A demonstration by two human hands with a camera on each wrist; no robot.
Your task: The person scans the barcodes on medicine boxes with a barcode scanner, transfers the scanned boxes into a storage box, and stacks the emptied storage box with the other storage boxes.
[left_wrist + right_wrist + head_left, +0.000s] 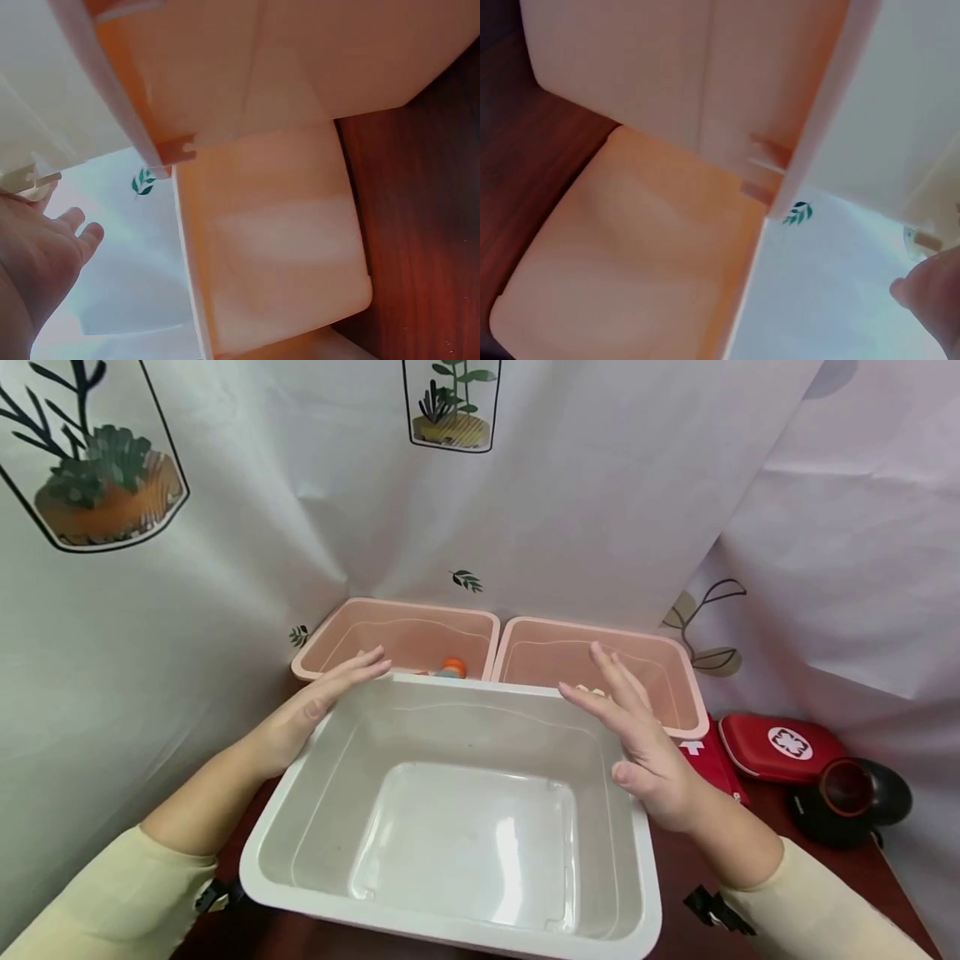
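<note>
A large white plastic bin (465, 843) sits in front of me, with nothing visible inside. My left hand (318, 706) is at its far left rim, fingers stretched forward and together. On the opposite side my right hand (648, 747) lies over the right rim, its fingers extended and slightly spread, thumb apart. Neither hand curls round the rim; whether the palms press on it I cannot tell. In the left wrist view the left hand (45, 255) shows at the left edge. Only part of the right hand (937, 296) appears in the right wrist view.
Behind the white bin stand two pink bins, a left one (397, 639) holding an orange-capped item (453, 667) and a right one (570, 652). At the right lie a red pouch (716, 768), a red case (765, 747) and a black object (832, 814) on the dark red table (795, 868).
</note>
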